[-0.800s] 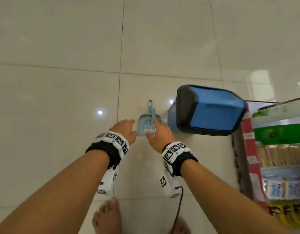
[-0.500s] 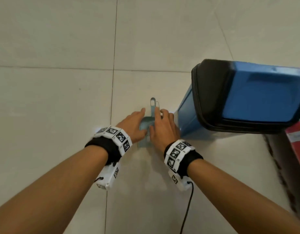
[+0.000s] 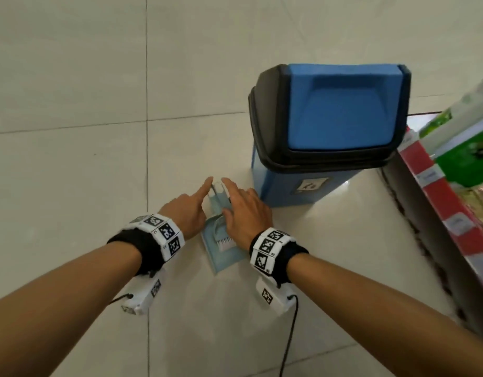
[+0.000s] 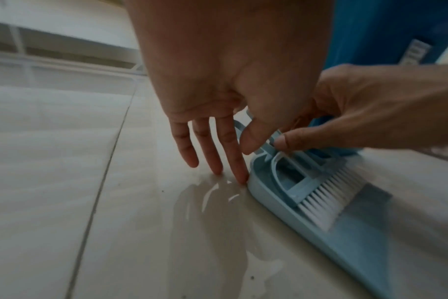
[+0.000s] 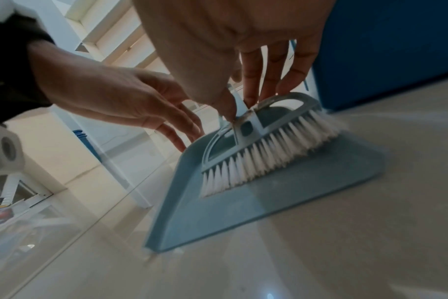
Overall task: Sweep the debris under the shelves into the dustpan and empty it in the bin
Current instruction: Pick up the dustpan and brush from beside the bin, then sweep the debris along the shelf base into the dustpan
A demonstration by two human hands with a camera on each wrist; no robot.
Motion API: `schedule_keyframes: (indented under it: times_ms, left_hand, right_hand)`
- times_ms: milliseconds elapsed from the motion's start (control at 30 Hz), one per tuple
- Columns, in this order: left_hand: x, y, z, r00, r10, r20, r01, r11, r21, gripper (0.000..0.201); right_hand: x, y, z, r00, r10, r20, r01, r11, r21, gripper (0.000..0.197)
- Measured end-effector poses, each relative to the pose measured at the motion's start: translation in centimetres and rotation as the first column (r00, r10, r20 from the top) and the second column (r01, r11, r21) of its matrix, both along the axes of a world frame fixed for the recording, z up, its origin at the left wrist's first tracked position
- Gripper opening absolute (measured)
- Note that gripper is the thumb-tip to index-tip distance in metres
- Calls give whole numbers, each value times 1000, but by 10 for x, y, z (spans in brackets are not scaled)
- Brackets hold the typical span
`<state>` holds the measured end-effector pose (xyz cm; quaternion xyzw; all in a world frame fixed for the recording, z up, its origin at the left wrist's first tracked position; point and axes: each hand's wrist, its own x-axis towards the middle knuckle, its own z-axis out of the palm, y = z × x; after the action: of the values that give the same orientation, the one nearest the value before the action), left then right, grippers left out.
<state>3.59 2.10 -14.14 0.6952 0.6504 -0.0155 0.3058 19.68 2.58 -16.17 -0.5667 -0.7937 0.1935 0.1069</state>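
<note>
A light blue dustpan (image 3: 226,261) lies flat on the tiled floor, its mouth toward me, with a white-bristled brush (image 3: 226,242) lying in it. My right hand (image 3: 244,210) pinches the brush handle between thumb and fingers, which shows closest in the right wrist view (image 5: 239,107). To the left of the pan's handle is my left hand (image 3: 192,210). Its fingers (image 4: 239,178) are straight and touch the floor by the pan's rim, and its thumb rests on the handle. The blue bin (image 3: 335,112) with a black lid frame stands just behind and to the right.
A store shelf (image 3: 452,213) with red price strips and packaged goods runs down the right side. Dark bits (image 3: 395,194) lie along its foot. A black cable (image 3: 289,336) hangs from my right wrist. Pale floor tiles stretch to the left.
Both hands have slid forward from over the pan to the handles at its far end. The view has dropped closer, and the bin now looms larger at upper right.
</note>
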Motion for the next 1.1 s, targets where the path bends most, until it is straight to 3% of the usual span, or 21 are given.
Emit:
schedule_keyframes:
  times_ms: [233, 367, 400, 467, 567, 800, 967, 1100]
  left_hand:
    - [16, -12, 0, 899, -186, -396, 236, 968, 83, 61]
    - [21, -21, 5, 799, -303, -519, 426, 895, 134, 40]
    - [24, -26, 7, 782, -341, -522, 460, 881, 113, 39]
    - [33, -39, 9, 770, -411, -487, 504, 861, 69, 41]
    - [55, -61, 9, 804, -453, -385, 501, 865, 28, 44]
    - [121, -77, 4, 913, -405, -53, 398, 911, -104, 38]
    - [176, -58, 2, 918, -353, 178, 373, 923, -90, 30]
    - [209, -35, 0, 917, -246, 315, 273, 961, -43, 29]
  right_hand:
    - [34, -11, 20, 996, 2, -90, -17, 987, -162, 56]
    - [65, -21, 43, 996, 67, -57, -80, 957, -279, 17]
    - [77, -23, 51, 995, 78, -61, -94, 943, -318, 19]
    - [102, -26, 68, 994, 99, -55, -113, 912, -395, 31]
    - [147, -32, 95, 993, 113, 28, -88, 891, -445, 30]
    - [252, -30, 157, 976, -94, 196, 150, 944, -293, 23]
    - [294, -8, 156, 932, -352, 84, 355, 934, -24, 16]
    - [307, 19, 134, 911, -409, 59, 406, 913, 47, 21]
